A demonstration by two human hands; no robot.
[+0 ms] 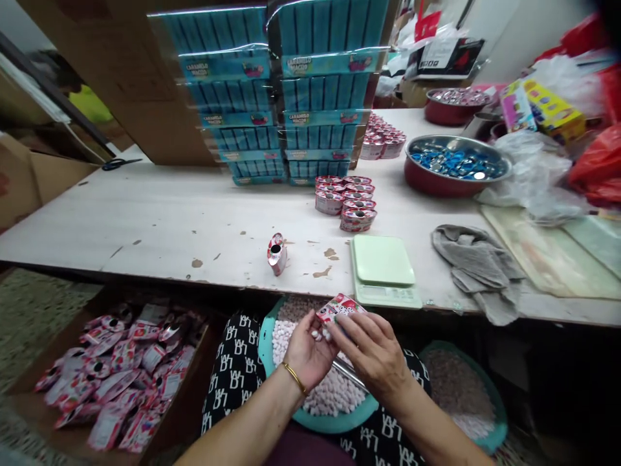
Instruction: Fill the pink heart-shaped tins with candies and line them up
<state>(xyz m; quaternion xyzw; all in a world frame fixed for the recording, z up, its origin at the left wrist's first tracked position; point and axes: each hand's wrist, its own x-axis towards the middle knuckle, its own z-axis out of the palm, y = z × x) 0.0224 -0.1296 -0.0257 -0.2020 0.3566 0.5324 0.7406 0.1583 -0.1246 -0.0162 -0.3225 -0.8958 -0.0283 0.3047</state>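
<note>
My left hand [310, 356], with a gold bangle at the wrist, is turned palm up and cupped around a few small white candies [319, 334]. My right hand [371, 353] grips a small red-and-white printed pack [339, 307] just above that palm, and its fingertips partly hide the pack. Below both hands a teal basin [334, 424] of white candies [334, 391] rests on my lap. A metal rod or handle [349, 375] lies across the candies; its far end is hidden. One similar pack [276, 254] stands alone on the table.
A pale green scale [385, 262] sits near the table edge, beside a grey cloth [478, 265]. Several packs [358, 213] stand before stacked blue cartons [315, 97]. A bowl of blue caps [456, 165] is at right. Box of packs [121, 369] lower left; second basin [460, 395] lower right.
</note>
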